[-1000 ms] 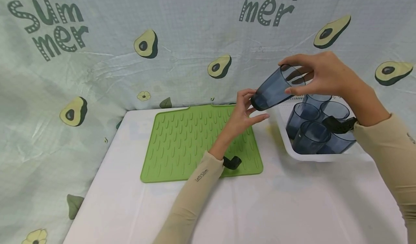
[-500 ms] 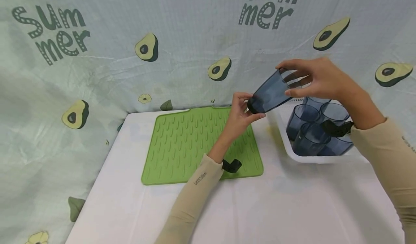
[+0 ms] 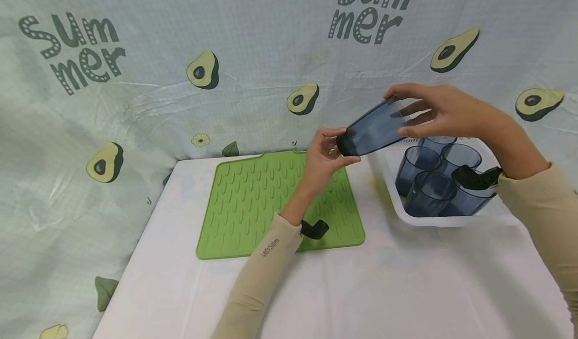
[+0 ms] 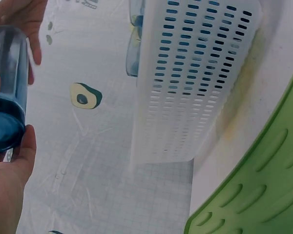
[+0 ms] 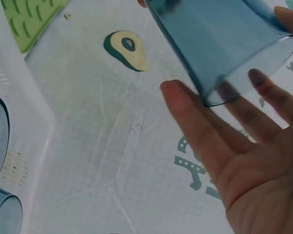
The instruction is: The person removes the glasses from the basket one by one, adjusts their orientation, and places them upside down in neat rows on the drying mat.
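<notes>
A blue tinted tumbler (image 3: pixel 376 129) hangs tilted above the far right of the table, its base toward the left and its mouth toward the right. My left hand (image 3: pixel 318 164) grips it at the dark base, thumb below and fingers above. Around the mouth end, my right hand (image 3: pixel 451 109) has its fingers spread wide and fairly straight. In the right wrist view its forefinger (image 5: pixel 185 112) stands off the tumbler wall, while the thumb (image 5: pixel 289 22) overlaps the rim; firm contact is hard to judge.
Several matching tumblers (image 3: pixel 432 193) stand in a white perforated basket (image 3: pixel 406 219) at the right, beneath my right forearm. A green ridged mat (image 3: pixel 253 203) lies on the white table (image 3: pixel 384 289). Behind hangs a cloth (image 3: pixel 253 118) printed with avocados.
My left hand has closed on the tumbler's base and drawn it slightly left. The tumbler's mouth has slid outward from between my right fingers.
</notes>
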Demonstrator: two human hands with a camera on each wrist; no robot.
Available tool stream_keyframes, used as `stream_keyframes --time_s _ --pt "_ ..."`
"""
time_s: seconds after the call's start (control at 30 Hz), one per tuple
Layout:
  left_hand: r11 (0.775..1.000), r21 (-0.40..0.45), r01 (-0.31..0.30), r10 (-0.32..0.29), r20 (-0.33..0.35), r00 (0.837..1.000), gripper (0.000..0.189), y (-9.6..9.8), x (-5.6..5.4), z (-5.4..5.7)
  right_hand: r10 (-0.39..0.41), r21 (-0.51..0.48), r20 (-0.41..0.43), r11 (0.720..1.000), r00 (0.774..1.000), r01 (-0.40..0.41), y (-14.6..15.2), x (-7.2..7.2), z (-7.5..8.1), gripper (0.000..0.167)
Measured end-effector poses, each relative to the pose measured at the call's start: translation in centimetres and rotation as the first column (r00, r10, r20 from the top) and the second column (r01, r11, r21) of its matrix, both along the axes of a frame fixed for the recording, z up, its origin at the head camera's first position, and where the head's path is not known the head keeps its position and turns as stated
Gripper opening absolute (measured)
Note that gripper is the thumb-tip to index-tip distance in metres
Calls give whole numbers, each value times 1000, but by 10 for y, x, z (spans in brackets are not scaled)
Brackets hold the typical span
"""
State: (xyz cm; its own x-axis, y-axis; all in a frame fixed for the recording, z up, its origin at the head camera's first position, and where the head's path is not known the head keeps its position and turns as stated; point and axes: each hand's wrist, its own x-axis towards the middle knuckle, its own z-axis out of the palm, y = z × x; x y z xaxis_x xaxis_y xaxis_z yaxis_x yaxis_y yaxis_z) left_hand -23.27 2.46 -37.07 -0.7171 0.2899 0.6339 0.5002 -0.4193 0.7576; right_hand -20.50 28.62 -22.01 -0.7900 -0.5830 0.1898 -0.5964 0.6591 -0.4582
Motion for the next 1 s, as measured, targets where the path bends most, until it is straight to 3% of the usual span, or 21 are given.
stream_keyframes --time_s 0.23,0.43,0.67,1.0 --pt "998 49 35 -34 -19 999 60 -10 0 4 -81 -4 60 997 995 81 4 9 0 74" --pt "997 49 51 -49 -51 998 64 -12 1 12 -86 -20 70 996 994 88 6 10 -1 72" --pt "999 3 43 -42 -39 998 66 -18 3 20 -100 -31 98 994 990 104 4 13 0 68" --pt "998 -16 56 -57 -79 995 61 -23 2 25 -95 -43 123 994 988 101 4 12 0 66"
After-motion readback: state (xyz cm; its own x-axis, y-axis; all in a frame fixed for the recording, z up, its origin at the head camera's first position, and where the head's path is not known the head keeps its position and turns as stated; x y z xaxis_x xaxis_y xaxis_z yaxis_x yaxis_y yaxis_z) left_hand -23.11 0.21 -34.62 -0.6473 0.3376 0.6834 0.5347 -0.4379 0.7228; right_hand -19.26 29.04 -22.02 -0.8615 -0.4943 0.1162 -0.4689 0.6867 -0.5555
